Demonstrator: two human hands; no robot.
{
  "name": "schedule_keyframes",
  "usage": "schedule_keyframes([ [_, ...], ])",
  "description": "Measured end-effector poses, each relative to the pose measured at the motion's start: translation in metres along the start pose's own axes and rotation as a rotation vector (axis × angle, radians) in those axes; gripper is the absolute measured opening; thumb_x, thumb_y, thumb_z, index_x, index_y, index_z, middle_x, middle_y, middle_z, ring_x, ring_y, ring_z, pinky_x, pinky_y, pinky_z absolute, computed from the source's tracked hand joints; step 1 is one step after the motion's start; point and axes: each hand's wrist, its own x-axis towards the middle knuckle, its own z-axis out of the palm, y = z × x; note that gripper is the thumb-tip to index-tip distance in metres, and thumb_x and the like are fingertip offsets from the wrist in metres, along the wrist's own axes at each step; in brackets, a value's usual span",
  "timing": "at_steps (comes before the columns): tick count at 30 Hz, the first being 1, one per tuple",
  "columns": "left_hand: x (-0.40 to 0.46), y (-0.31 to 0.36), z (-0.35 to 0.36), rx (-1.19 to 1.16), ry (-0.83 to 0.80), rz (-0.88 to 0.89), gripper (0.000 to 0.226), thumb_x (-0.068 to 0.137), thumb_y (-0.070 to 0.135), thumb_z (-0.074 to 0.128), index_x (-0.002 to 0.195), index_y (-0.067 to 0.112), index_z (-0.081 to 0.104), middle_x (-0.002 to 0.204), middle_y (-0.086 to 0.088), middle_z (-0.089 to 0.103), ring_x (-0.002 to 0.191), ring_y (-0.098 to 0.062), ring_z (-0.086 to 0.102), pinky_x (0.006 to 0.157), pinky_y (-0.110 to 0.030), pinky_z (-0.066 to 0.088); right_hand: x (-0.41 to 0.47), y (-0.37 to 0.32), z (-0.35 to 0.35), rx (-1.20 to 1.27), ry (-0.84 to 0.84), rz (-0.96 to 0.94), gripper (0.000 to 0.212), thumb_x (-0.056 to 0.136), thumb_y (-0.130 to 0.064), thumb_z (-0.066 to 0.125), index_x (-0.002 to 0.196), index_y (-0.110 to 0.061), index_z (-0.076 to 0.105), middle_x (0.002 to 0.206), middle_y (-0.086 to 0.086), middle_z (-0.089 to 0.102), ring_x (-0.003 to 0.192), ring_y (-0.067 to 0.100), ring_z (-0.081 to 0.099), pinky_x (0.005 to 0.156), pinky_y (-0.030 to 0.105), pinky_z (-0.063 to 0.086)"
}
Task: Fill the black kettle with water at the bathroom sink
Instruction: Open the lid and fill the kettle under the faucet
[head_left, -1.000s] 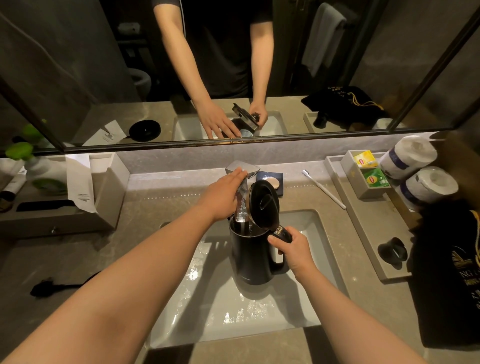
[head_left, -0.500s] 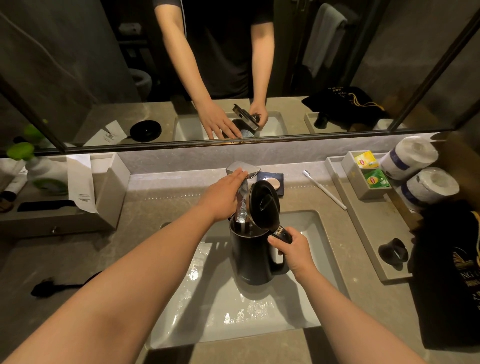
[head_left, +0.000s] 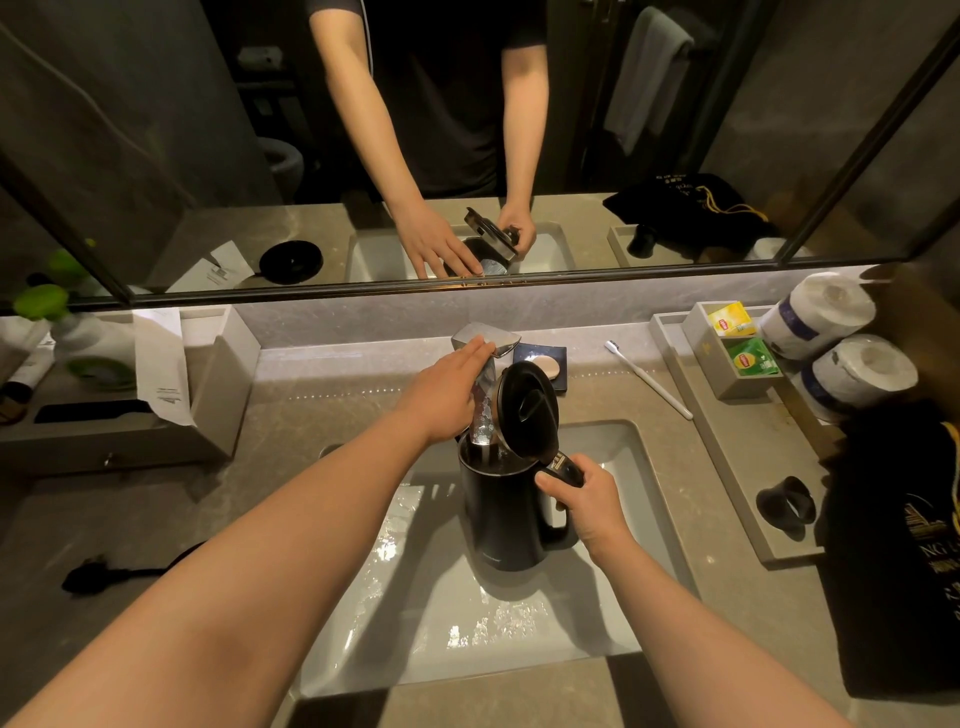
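Observation:
The black kettle stands upright in the white sink basin with its round lid flipped open. My right hand grips the kettle's handle at the top. The chrome faucet reaches over the kettle's mouth, and a stream of water runs from its spout into the kettle. My left hand rests on the faucet, fingertips on its flat lever at the back. The water level inside the kettle is hidden.
A grey organiser box with a paper card sits on the left counter, a black plug and cord in front of it. A soap dish and toothbrush lie behind the sink. Tea tray, toilet rolls and a black bag stand right.

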Motion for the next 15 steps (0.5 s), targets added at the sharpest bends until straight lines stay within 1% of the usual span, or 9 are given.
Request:
schedule_keyframes([
  [5,0.0005,-0.0010,0.0015,-0.007,-0.007,-0.008,0.075,0.090,0.010,0.053,0.152,0.027,0.015,0.163,0.002,0.012,0.145,-0.022,0.023,0.114,-0.044,0.029,0.0002,0.0002,0.0010,-0.009,-0.001,0.005,0.013,0.079,-0.019,0.078,0.086,-0.016,0.067,0.074,-0.002,0.065,0.066,0.016,0.058,0.057,0.026,0.048],
  [15,0.0005,-0.0024,0.0028,0.000,-0.011,-0.014,0.076,0.090,0.011,0.054,0.152,0.029,0.014,0.163,0.004,0.011,0.144,-0.022,0.024,0.113,-0.043,0.032,0.0002,0.0014,-0.0005,-0.003,0.008,0.001,0.012,0.080,-0.018,0.078,0.084,-0.017,0.066,0.073,-0.003,0.065,0.066,0.015,0.059,0.055,0.023,0.048],
])
